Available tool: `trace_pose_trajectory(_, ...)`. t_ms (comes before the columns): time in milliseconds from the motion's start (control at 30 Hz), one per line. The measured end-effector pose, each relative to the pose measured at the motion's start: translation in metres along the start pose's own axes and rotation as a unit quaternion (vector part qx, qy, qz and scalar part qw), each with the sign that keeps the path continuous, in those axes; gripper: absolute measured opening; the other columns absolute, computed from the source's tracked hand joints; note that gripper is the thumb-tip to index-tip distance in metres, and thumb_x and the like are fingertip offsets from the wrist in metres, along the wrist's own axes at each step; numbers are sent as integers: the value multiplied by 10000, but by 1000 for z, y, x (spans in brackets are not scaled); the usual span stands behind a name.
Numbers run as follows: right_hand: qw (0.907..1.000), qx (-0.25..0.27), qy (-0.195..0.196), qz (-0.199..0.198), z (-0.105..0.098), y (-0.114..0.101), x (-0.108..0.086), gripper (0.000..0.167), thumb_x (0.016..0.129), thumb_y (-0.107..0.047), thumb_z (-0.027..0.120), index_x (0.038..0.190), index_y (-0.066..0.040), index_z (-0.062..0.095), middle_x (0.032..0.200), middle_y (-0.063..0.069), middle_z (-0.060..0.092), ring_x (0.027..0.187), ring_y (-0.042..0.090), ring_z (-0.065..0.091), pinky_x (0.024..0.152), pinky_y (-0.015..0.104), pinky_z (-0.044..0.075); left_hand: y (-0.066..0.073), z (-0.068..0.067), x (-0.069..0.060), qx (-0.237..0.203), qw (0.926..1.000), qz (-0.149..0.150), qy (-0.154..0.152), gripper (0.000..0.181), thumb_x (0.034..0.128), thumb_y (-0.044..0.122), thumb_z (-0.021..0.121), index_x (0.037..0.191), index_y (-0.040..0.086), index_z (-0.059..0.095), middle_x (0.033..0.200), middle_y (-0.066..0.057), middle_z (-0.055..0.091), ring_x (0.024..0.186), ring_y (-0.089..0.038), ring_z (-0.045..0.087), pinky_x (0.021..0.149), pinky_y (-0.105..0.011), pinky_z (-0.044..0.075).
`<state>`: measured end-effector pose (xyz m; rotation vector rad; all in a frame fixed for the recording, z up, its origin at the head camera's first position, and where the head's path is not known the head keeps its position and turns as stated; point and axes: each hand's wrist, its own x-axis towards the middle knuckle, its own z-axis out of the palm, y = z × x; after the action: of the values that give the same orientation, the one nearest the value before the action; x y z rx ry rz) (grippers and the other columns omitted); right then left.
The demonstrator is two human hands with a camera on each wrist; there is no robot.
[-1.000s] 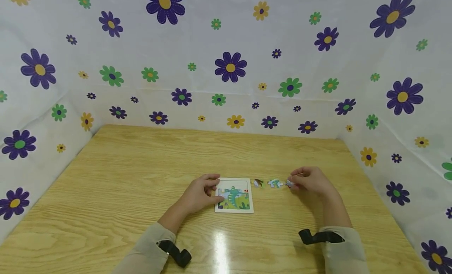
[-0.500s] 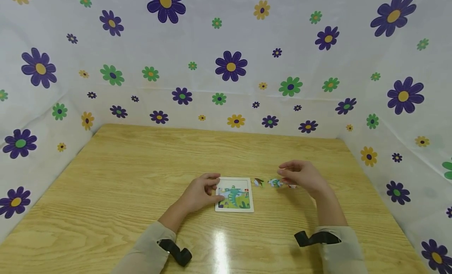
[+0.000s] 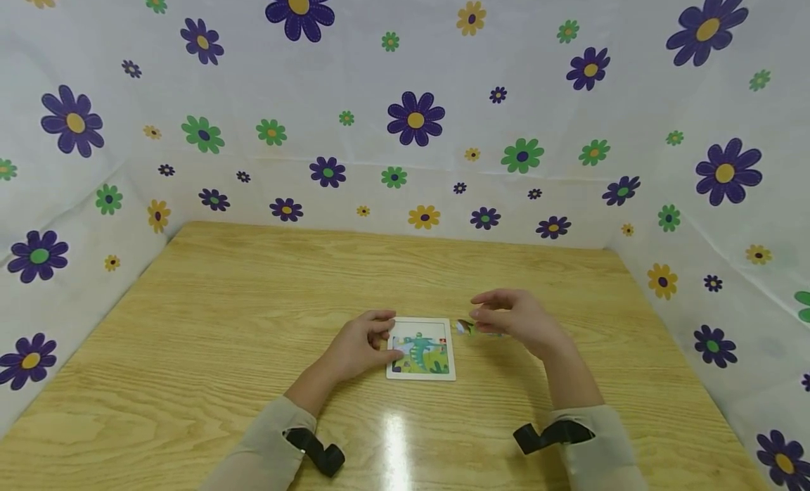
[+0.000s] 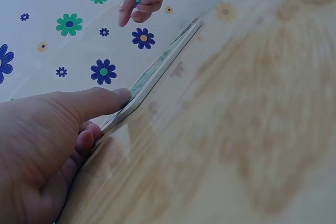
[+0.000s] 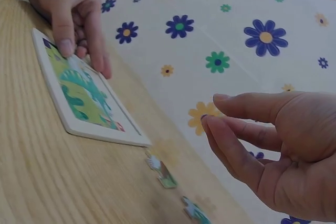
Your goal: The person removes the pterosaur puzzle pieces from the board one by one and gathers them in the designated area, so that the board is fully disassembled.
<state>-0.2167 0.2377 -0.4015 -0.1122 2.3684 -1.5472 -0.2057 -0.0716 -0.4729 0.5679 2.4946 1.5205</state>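
Note:
A square jigsaw puzzle board [image 3: 452, 350] with a white frame lies on the table, part of its dinosaur picture filled in below a white strip. My left hand [image 3: 357, 347] holds its left side, thumb on top and fingers at the edge, as the left wrist view [image 4: 47, 129] also shows. Right of the board lies a brown and green puzzle piece [image 3: 464, 327]. Over a teal puzzle piece [image 5: 195, 211] hovers my right hand [image 3: 515, 321], fingers loosely bent, with a gap between thumb and forefinger and nothing held. A third piece is hidden from view.
The wooden table [image 3: 285, 287] runs back to a white cloth [image 3: 354, 69] printed with flowers, which also hangs at both sides. A black strap [image 3: 316, 452] sits on the left wrist, another strap [image 3: 550, 436] on the right.
My right hand has let go of the rightmost puzzle piece, risen a little and moved left over the middle piece. My left hand stays on the puzzle board.

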Motion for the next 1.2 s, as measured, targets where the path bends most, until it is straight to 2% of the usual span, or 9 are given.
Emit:
trace_pose_trajectory(267,9993,204,-308,-41,26,-1,8,444,916,-155,739,1298,38,618,1056,160,610,904,186,698,834,317,592,-1,0,1,9,10000,36,3,674,823,168,835,1417,29,551,1347,-67,587,844,-134,529,685,-212,475)
trace_pose_trajectory(500,9984,20,-569,-9,46,-1,11,399,911,-188,749,1261,-16,662,1015,128,614,856,171,670,801,292,595,-1,0,1,103,9999,44,50,648,814,183,844,1382,10,585,1397,-56,570,838,-125,529,691,-202,470)
trace_pose_trajectory(733,9950,194,-929,-296,68,-4,10,407,933,-139,712,1293,30,628,1002,130,591,860,161,678,815,329,598,-1,-1,1,152,9998,79,31,623,822,186,839,1363,-6,599,1419,-60,559,828,-124,526,689,-201,464)
trace_pose_trajectory(967,9913,331,-1228,-330,86,-2,13,389,947,-112,686,1295,47,617,962,107,596,853,162,693,809,354,601,-2,-3,1,182,9997,143,10,612,830,177,831,1362,-14,597,1411,-73,559,799,-125,519,675,-210,459)
trace_pose_trajectory(1100,9914,328,-1233,-286,95,1,13,366,953,-93,670,1287,49,623,882,80,585,822,159,696,789,354,604,0,-3,0,31,10000,58,-65,616,834,167,827,1373,-10,587,1424,-72,547,831,-135,521,684,-208,458)
trace_pose_trajectory(1200,9931,121,-1114,-344,99,1,13,353,958,-96,661,1282,40,633,843,65,584,768,142,694,739,328,602,0,-3,0,-11,9999,30,-104,623,837,174,825,1381,-6,580,1422,-71,546,837,-137,517,688,-208,457)
